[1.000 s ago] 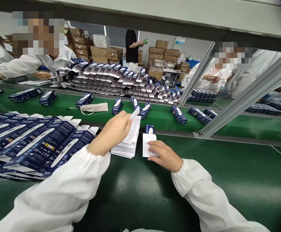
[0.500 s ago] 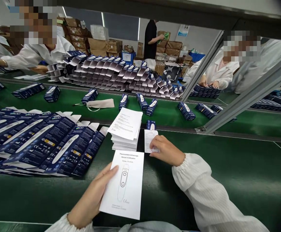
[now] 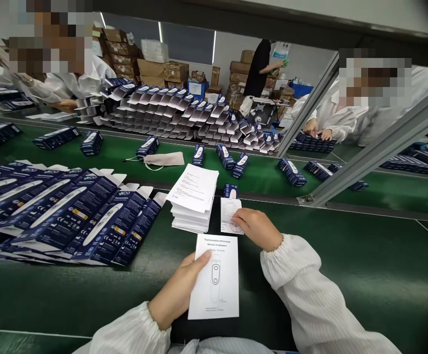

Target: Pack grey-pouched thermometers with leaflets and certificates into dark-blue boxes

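Note:
My left hand point(image 3: 179, 287) holds a white manual point(image 3: 215, 295) with a thermometer drawing, its thumb on top at the left edge. Beyond it, my right hand point(image 3: 260, 228) has its fingers closed at the right edge of a small white slip point(image 3: 228, 211) with a red round stamp. Whether the slip is pinched or only touched, I cannot make out. Left of the slip rises a stack of folded white leaflets point(image 3: 195, 189). One small blue box point(image 3: 230, 191) shows just behind the slip.
Blue flat-lying cartons with open flaps point(image 3: 99, 221) cover the left of the green table point(image 3: 346, 265). Blue boxes and a pale pouch point(image 3: 165, 159) lie on the green belt point(image 3: 184, 172). Open boxes point(image 3: 177, 110) are piled behind. A metal post point(image 3: 309, 108) slants at right; people work beyond.
My left hand has moved the manual to the right and slightly upward, closer to the slip. My right hand has barely shifted. Belt boxes appear further right, and the standing person in black has moved right.

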The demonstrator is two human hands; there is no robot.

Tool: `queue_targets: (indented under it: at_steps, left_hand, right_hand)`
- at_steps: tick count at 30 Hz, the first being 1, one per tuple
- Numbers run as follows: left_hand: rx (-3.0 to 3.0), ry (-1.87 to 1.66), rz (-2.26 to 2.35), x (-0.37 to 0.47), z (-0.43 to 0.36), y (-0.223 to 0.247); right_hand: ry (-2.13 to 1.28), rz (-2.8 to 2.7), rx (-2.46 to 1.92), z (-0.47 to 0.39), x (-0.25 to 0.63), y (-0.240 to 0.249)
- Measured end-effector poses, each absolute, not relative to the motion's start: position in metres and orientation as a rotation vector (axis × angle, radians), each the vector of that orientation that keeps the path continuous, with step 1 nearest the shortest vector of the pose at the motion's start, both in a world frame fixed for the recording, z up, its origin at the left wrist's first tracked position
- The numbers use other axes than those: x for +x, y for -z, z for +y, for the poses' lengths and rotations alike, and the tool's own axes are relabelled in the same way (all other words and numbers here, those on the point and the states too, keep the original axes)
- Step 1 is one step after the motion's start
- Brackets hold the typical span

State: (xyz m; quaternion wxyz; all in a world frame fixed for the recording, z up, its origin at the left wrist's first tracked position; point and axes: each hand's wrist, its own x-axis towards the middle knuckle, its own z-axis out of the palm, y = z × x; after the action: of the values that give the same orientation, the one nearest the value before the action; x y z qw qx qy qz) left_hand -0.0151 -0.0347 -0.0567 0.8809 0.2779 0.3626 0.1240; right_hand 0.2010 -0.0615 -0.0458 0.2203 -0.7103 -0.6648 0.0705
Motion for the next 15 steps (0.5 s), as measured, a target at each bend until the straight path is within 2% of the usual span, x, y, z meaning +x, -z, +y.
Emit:
queue_targets:
  at_steps: [3, 8, 15]
  left_hand:
    - [0.557, -0.282, 0.735, -0.002, -0.039, 0.059]
    - [0.511, -0.342, 0.647, 0.012, -0.036, 0.059]
    - [0.556, -0.325, 0.583, 0.018, -0.034, 0.07]
  right_hand:
    - [-0.134, -1.742, -1.878, -0.076, 0.192, 0.038]
    - [-0.201, -1.942, -1.567, -0.102, 0.163, 0.034]
    - [-0.211, -1.965, -1.551, -0.114, 0.143, 0.047]
